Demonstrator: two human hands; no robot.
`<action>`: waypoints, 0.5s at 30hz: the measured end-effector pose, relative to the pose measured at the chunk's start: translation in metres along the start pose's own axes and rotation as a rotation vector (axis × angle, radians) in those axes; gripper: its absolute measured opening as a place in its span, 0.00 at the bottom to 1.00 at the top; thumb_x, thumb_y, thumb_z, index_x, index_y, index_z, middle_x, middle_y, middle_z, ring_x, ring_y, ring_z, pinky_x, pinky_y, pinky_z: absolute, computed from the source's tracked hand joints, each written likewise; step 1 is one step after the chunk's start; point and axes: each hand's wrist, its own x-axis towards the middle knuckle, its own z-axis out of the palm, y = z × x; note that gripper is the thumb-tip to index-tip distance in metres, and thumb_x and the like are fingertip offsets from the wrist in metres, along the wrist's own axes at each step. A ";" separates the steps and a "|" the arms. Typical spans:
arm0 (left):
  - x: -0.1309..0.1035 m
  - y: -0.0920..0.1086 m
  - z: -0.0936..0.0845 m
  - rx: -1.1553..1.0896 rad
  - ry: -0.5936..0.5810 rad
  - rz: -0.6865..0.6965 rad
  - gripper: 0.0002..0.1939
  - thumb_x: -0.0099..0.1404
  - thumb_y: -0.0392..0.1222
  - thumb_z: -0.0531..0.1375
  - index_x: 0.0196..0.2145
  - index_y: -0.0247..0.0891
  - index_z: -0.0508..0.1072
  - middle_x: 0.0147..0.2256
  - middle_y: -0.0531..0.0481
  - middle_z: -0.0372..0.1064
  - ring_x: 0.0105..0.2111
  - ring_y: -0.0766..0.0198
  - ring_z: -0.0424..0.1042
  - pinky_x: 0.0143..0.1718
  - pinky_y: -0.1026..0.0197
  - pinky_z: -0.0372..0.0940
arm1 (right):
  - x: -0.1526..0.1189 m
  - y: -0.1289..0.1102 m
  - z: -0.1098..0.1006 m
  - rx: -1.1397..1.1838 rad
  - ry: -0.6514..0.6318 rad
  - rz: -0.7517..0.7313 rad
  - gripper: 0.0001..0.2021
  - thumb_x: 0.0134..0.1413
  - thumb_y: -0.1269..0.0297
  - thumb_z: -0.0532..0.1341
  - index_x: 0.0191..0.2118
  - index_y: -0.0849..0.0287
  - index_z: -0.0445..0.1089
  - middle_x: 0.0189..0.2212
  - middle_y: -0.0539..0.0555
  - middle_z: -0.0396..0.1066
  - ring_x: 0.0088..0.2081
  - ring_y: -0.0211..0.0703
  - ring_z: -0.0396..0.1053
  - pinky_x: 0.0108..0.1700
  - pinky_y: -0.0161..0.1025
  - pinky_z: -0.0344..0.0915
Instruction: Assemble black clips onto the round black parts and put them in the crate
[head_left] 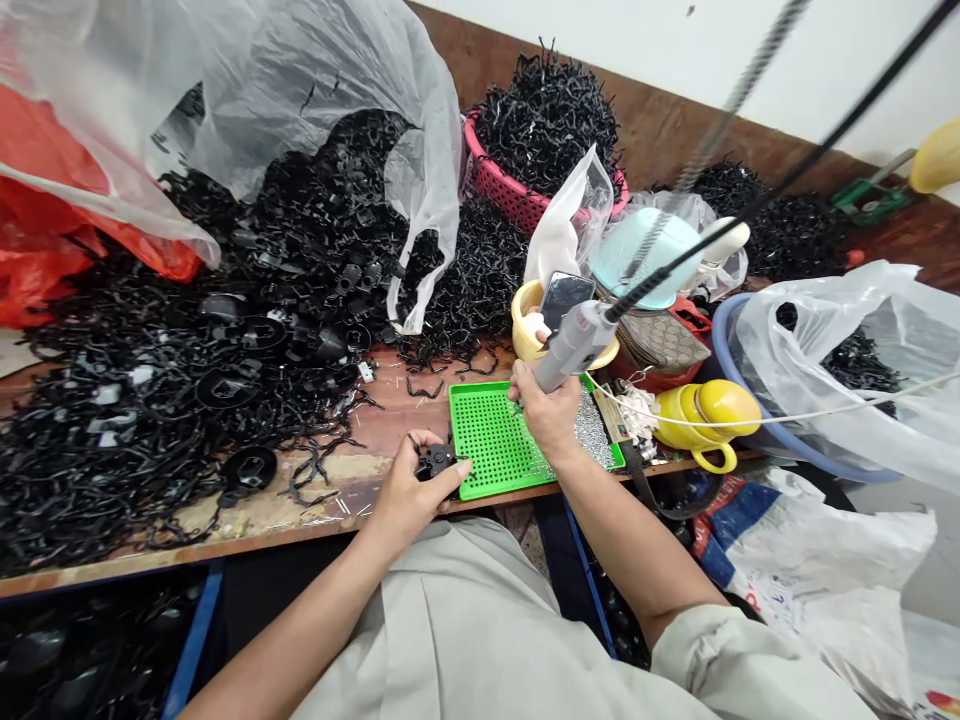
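My left hand (420, 478) is closed around a small black plastic part (435, 460) at the left edge of a green perforated tray (487, 440). With my right hand (551, 410) I grip a grey electric screwdriver (576, 345) above the tray; its black cord runs up to the right. The tool's tip is hidden by my hand. Many small silver screws (592, 430) lie in the tray's right part. Left of the tray, loose black parts (247, 470) are heaped on the wooden bench (375, 460).
A pink basket (510, 195) heaped with black pieces stands behind. Right of the tray are a yellow bowl (525, 325) with a phone (566, 293), a yellow mug (705, 415) and a blue tub (787, 440). Clear plastic bags (337, 60) cover the back left heap.
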 end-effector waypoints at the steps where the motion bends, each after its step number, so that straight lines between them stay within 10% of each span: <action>1: 0.000 -0.001 0.000 0.023 0.002 0.013 0.25 0.52 0.49 0.68 0.39 0.42 0.58 0.24 0.61 0.60 0.16 0.73 0.60 0.17 0.69 0.56 | -0.002 -0.006 0.002 0.023 0.003 -0.021 0.10 0.53 0.59 0.64 0.29 0.58 0.66 0.19 0.45 0.67 0.19 0.34 0.67 0.26 0.35 0.67; 7: 0.001 -0.011 -0.001 0.059 0.048 0.080 0.24 0.51 0.46 0.68 0.40 0.42 0.60 0.27 0.60 0.61 0.20 0.73 0.60 0.22 0.68 0.56 | -0.030 -0.048 0.031 0.383 -0.099 0.042 0.17 0.55 0.58 0.63 0.48 0.55 0.64 0.22 0.42 0.67 0.18 0.31 0.65 0.21 0.32 0.66; 15: 0.000 -0.010 0.000 0.036 0.083 0.212 0.22 0.50 0.41 0.67 0.41 0.41 0.65 0.36 0.54 0.67 0.35 0.64 0.66 0.37 0.64 0.61 | -0.052 -0.066 0.063 0.473 -0.210 0.206 0.18 0.53 0.56 0.65 0.47 0.55 0.64 0.22 0.44 0.67 0.17 0.33 0.65 0.22 0.34 0.68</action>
